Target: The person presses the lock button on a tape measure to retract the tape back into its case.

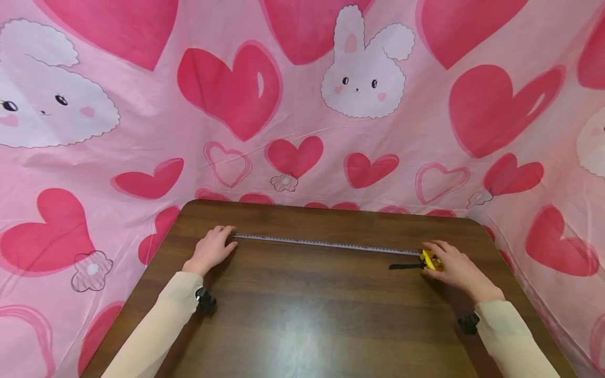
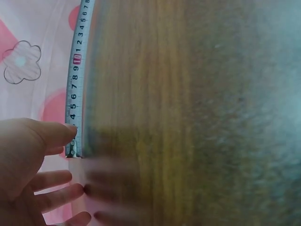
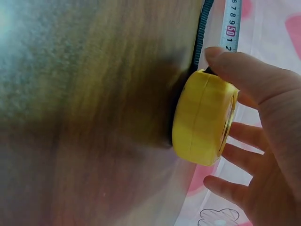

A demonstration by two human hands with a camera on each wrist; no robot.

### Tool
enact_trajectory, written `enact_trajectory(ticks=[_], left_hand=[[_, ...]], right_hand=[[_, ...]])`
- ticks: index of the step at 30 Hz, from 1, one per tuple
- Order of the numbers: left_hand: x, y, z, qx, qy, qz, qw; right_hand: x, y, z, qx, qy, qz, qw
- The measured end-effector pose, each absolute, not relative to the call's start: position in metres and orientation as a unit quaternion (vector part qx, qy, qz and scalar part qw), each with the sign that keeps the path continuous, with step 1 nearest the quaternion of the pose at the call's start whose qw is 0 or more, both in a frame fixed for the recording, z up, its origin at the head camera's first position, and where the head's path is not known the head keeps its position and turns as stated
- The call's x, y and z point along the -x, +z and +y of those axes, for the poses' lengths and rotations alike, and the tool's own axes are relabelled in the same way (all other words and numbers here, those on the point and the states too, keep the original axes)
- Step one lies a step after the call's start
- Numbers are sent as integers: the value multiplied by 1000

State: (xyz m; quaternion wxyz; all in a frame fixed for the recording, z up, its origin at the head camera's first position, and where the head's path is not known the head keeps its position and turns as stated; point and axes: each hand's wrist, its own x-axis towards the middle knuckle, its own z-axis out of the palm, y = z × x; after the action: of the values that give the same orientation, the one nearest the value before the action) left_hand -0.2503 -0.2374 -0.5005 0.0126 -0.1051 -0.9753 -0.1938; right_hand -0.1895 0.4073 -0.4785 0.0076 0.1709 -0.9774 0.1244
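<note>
A tape measure with a yellow case (image 1: pixel 432 260) lies at the right of the table, its pale blade (image 1: pixel 326 243) drawn out leftward across the far part. My left hand (image 1: pixel 212 249) pinches the blade's free end; in the left wrist view the thumb (image 2: pixel 63 134) covers the scale just below the 4, above the metal end hook (image 2: pixel 74 153). With my right hand (image 1: pixel 456 265) I grip the case, thumb (image 3: pixel 225 59) over its mouth where the blade comes out, just past the red 50 mark. The other fingers reach along the case's far side. A black wrist strap (image 1: pixel 404 266) trails from the case.
The brown wooden table (image 1: pixel 302 299) has rounded far corners. Pink cloth (image 1: pixel 302 121) printed with hearts and rabbits hangs behind it and at both sides. A small black device (image 1: pixel 205 301) sits on the left wrist, another (image 1: pixel 469 323) on the right.
</note>
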Motion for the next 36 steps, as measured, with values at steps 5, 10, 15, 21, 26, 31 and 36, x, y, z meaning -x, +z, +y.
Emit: enact_trajectory(ticks=[5, 10, 15, 21, 26, 31, 36], left_hand=[[255, -500, -237, 109, -179, -978, 6], [257, -501, -236, 109, -165, -980, 9], [258, -501, -236, 109, -166, -980, 12], [259, -501, -238, 111, -170, -979, 23], [258, -499, -240, 115, -169, -978, 43], [258, -500, -244, 129, -163, -976, 63], [258, -502, -248, 139, -157, -975, 69]], right_hand=[[195, -478, 406, -169, 116, -979, -16], [196, -478, 405, -158, 124, -979, -43], [196, -478, 405, -142, 132, -979, -67], [198, -479, 407, -144, 143, -976, -78], [196, -481, 410, -155, 147, -974, -75], [193, -483, 413, -175, 177, -967, -61], [191, -486, 415, -188, 199, -961, -43]])
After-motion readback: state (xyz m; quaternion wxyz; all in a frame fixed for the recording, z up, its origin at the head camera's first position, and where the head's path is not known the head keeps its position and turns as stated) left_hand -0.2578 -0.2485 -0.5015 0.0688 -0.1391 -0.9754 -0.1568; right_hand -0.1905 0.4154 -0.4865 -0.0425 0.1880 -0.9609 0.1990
